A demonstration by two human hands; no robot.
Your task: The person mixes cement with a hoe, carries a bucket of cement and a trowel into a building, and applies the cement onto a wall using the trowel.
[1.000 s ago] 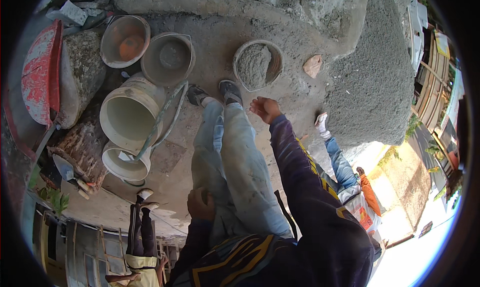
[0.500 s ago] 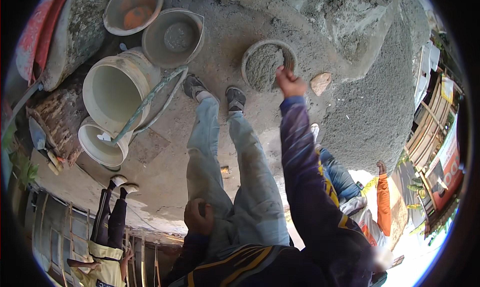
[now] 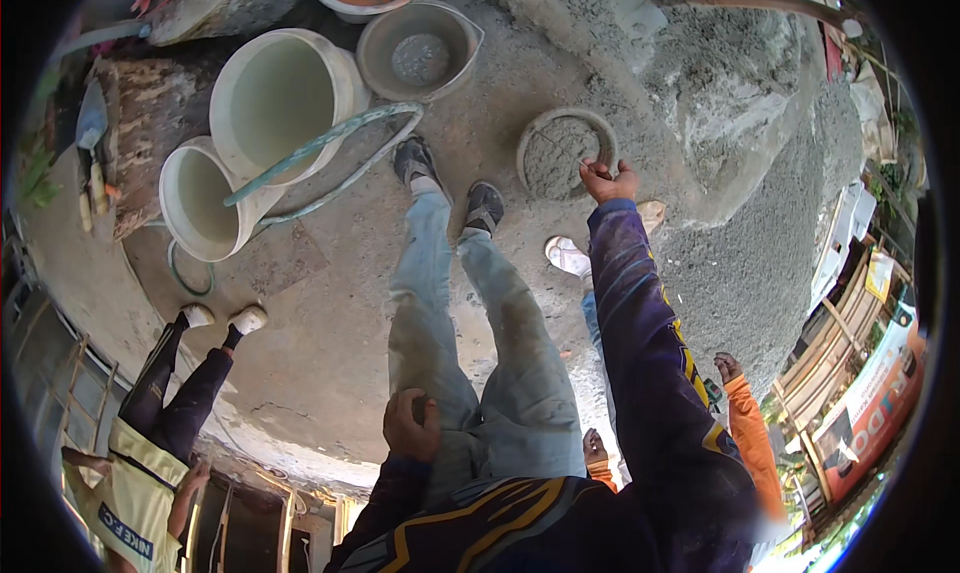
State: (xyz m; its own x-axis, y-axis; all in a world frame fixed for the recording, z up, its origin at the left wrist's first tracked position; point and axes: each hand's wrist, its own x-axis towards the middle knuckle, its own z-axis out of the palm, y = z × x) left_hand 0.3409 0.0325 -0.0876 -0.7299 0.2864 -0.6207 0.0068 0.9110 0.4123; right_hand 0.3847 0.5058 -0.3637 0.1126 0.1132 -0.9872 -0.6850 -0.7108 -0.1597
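My right hand (image 3: 609, 184) is closed, thumb and fingers pinched together at the near right rim of a round bucket (image 3: 526, 169). Grey wet mortar (image 3: 562, 155) fills much of this bucket. Whatever the fingers grip, perhaps a thin handle, is too small to make out. Hanging beside my left thigh, my left hand (image 3: 412, 426) is loosely curled, thumb and forefinger apart, with nothing visible in it.
At left stand a large white bucket (image 3: 345, 83), a smaller white bucket (image 3: 172, 213) and a green hose (image 3: 330, 139). Beyond lie a grey basin (image 3: 465, 35) and trowels (image 3: 92, 133). Mortar heaps (image 3: 730, 243) spread right. People stand at left (image 3: 150, 473) and right (image 3: 752, 433).
The view has shifted. A person at right has come closer, a shoe now beside my right forearm. The person at left stands with feet farther apart. My right hand stays at the mortar bucket's rim.
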